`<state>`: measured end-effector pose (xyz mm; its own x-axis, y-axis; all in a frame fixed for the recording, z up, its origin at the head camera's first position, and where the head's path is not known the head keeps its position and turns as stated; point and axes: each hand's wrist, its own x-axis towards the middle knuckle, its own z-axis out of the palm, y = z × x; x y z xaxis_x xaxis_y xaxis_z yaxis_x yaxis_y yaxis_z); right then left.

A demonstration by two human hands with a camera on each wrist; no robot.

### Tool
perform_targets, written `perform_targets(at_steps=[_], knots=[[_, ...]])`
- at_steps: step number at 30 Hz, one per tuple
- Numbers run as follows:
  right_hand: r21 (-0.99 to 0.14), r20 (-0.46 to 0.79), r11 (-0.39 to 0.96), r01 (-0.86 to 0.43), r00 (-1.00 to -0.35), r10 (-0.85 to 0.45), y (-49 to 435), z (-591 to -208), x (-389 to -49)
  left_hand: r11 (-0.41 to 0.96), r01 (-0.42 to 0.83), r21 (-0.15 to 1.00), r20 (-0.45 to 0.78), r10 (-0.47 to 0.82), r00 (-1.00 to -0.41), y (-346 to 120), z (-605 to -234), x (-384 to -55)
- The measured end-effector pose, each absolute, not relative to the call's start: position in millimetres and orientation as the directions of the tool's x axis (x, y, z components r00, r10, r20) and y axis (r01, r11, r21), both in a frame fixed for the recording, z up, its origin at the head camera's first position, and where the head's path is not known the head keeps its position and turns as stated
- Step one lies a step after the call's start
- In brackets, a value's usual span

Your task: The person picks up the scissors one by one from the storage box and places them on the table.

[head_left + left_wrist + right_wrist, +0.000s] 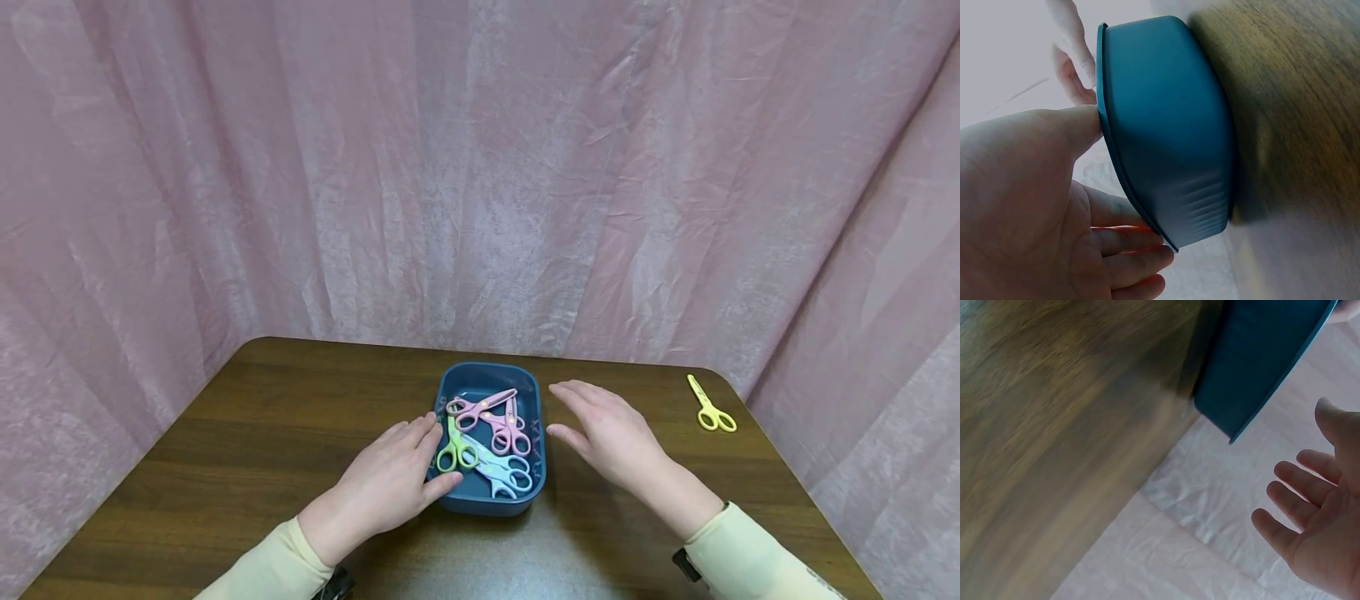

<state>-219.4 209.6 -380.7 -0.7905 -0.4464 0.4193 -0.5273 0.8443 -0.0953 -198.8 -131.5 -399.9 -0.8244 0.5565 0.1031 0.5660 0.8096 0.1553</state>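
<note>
A dark blue plastic bin (489, 505) stands on the table with several children's scissors inside. Pink scissors (509, 435) lie toward its far and right side, green scissors (452, 451) along the left wall, and light blue scissors (501, 467) nearer the front. My left hand (393, 477) rests at the bin's left rim, fingers extended along it and thumb over the near corner. The left wrist view has the thumb and fingertips right at the rim (1116, 164). To the right of the bin, my right hand (611, 433) hovers apart from it with relaxed fingers, holding nothing.
Yellow scissors (709, 406) lie alone near the table's far right corner. The brown wooden table (322, 400) has rounded far corners. Pink curtains (487, 183) hang behind it and along both sides.
</note>
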Motion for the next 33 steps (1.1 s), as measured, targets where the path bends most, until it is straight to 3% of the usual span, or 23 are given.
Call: perform_targets(at_steps=[18, 33], knots=[[-0.06, 0.356, 0.805, -0.59, -0.766, -0.535, 183, -379, -214, 0.807, 0.566, 0.17, 0.107, 0.556, -0.824, -132, -399, -199], [-0.034, 0.379, 0.767, -0.641, -0.718, -0.584, 176, -385, -214, 0.806, 0.571, 0.156, 0.103, 0.561, -0.821, -132, -399, -199]])
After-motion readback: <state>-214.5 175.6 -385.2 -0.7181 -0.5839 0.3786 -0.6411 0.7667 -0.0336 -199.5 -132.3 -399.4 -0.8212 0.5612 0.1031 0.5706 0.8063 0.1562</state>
